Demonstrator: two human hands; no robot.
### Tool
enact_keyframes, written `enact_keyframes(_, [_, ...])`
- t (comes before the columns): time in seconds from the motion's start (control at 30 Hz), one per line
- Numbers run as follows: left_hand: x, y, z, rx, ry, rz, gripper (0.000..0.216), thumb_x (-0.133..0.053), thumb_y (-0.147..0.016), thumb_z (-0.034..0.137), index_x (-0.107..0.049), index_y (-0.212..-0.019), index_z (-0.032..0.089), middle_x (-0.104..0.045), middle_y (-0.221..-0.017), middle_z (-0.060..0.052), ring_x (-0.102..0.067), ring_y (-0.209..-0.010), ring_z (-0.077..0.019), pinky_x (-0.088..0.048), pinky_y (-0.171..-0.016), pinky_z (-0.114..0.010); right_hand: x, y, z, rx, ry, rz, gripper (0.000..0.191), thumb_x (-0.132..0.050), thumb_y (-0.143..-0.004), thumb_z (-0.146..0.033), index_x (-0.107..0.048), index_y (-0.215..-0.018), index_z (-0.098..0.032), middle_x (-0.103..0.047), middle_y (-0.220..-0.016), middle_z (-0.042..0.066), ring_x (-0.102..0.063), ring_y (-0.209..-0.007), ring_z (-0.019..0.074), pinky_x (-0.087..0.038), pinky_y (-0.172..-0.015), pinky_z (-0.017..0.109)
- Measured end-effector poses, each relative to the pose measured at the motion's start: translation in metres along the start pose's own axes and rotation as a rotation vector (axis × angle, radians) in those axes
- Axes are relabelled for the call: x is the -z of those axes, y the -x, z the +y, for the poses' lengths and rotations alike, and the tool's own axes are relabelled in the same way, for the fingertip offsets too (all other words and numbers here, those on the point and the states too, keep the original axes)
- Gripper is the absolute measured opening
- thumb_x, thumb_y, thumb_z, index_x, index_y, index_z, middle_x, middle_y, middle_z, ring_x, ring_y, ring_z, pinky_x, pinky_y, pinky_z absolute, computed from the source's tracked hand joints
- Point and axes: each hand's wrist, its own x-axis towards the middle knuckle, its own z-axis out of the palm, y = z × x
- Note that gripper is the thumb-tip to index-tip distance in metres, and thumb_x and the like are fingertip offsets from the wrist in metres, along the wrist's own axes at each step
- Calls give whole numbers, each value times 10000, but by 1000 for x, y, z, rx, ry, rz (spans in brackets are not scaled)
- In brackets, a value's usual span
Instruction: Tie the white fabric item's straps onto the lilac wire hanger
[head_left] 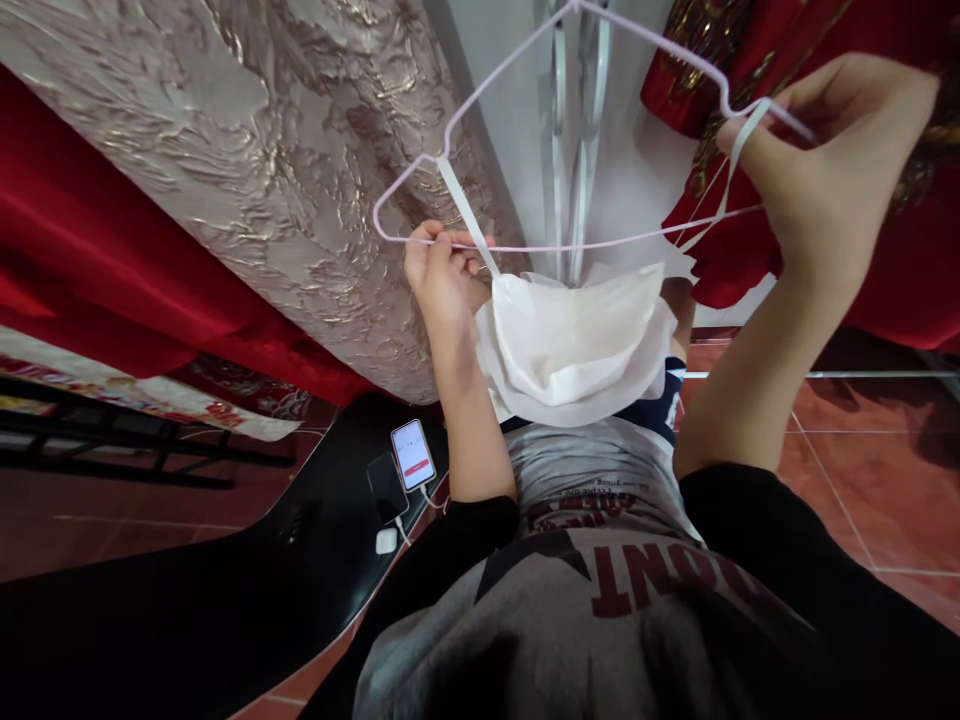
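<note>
A pale pink clothes hanger is held up in front of my body. From it hangs a white garment with thin straps and layered, sheer-looking fabric at its edge. My left hand pinches the hanger's bottom bar near its left corner, close to the left strap, which sits in the hanger's notch. At the hanger's right end, my right hand is closed around the arm of the hanger, with the right strap looped by the thumb. Its fingertips are partly hidden.
To the left hang a textured beige fabric and red cloth. Red garments with gold decoration hang at the right. Two phones, one with a lit screen, and a small white case lie on a black surface.
</note>
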Motion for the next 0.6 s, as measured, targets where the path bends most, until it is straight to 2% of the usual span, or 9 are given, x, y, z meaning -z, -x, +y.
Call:
enact_keyframes(0.13, [-5,2,6,63,-20,88,276,-376,-1056,40,-426,-930,281,-657,-660,22,-653,-698,-179,-341,-643,-359,3,4,2,52,-31,4,214,-801,-709,-73,-716,-776,-257,-738,-880,34,-643,-826,195,-417,-749,363])
enact_keyframes(0.23, [-5,2,7,42,-48,80,249,-398,-1082,77,-459,-943,275,-651,-696,15,-672,-729,-189,-364,-655,-351,0,6,2,32,-61,6,203,-800,-696,-85,-673,-750,-232,-708,-823,19,-592,-757,158,-375,-727,348])
enact_keyframes(0.43, [-7,2,7,43,-72,95,248,-385,-1078,81,-448,-945,281,-645,-704,16,-680,-733,-186,-390,-650,-339,-5,2,-10,-1,61,21,126,-761,-722,-161,-639,-710,-189,-652,-810,12,-525,-766,125,-321,-749,337])
enact_keyframes(0.53, [-11,3,10,62,-53,117,268,-370,-1079,70,-432,-919,276,-611,-658,19,-664,-688,-179,-372,-615,-336,-10,3,-13,-15,7,22,77,-759,-712,-128,-710,-760,-165,-715,-863,41,-590,-805,146,-372,-779,339])
enact_keyframes(0.6, [-10,3,10,68,-39,120,280,-369,-1067,50,-431,-911,274,-593,-645,23,-654,-668,-176,-361,-608,-331,-15,3,-15,19,-65,-29,162,-773,-700,-78,-750,-831,-171,-755,-922,61,-643,-860,174,-445,-819,348])
